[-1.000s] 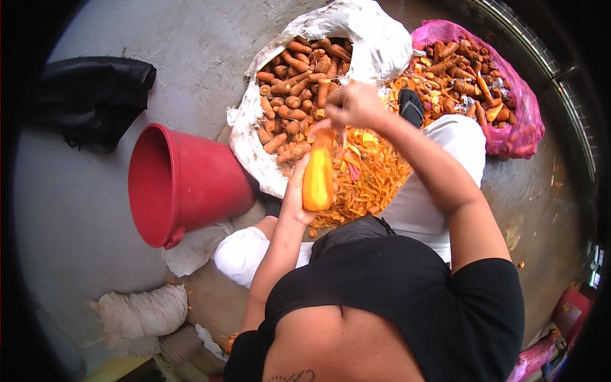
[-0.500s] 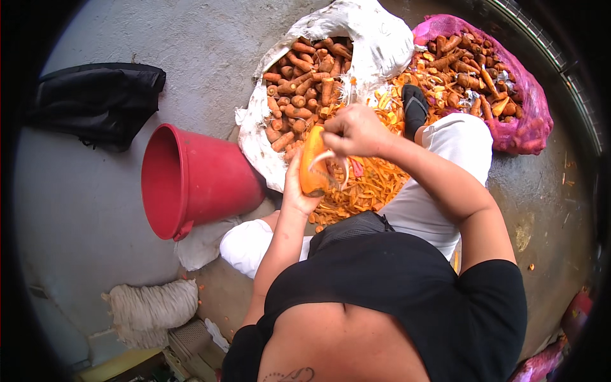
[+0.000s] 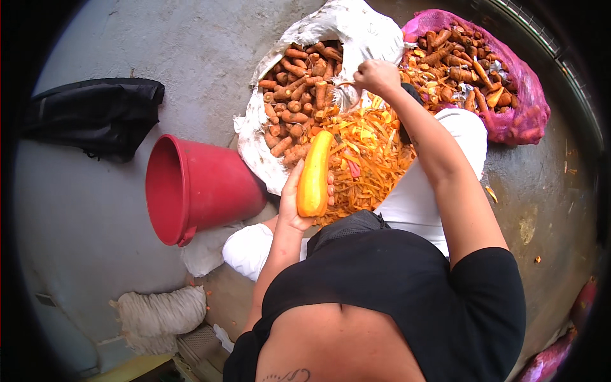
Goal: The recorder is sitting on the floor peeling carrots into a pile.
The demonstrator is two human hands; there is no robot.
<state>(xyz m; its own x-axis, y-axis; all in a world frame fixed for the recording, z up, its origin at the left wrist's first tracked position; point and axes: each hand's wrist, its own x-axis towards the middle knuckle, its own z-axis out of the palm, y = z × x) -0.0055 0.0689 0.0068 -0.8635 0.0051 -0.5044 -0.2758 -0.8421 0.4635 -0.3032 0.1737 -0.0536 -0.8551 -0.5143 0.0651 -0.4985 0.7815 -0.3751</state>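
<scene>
A big peeled carrot (image 3: pixel 315 175), smooth and yellow-orange, lies lengthwise in my left hand (image 3: pixel 293 202). My fingers wrap round it from below, and their tips show at its right side. Farther off and to the right, my right hand (image 3: pixel 379 77) is closed on a pale peeler (image 3: pixel 345 88), apart from the carrot. The peeler's handle is mostly hidden in the fist. Beneath both hands spreads a heap of orange peelings (image 3: pixel 369 169). Just beyond the carrot, unpeeled carrots (image 3: pixel 296 95) fill an open white sack (image 3: pixel 254 137).
To the left a red bucket (image 3: pixel 219 184) lies tipped, its mouth facing left. A pink mesh sack (image 3: pixel 531 114) of carrot pieces stands at the far right. Black cloth (image 3: pixel 95 114) lies at the far left, and a rolled pale sack (image 3: pixel 162 312) at the near left.
My right hand has moved the peeler away from the carrot, up and to the right. The carrot's upper side now shows fully, and my left hand has come slightly nearer.
</scene>
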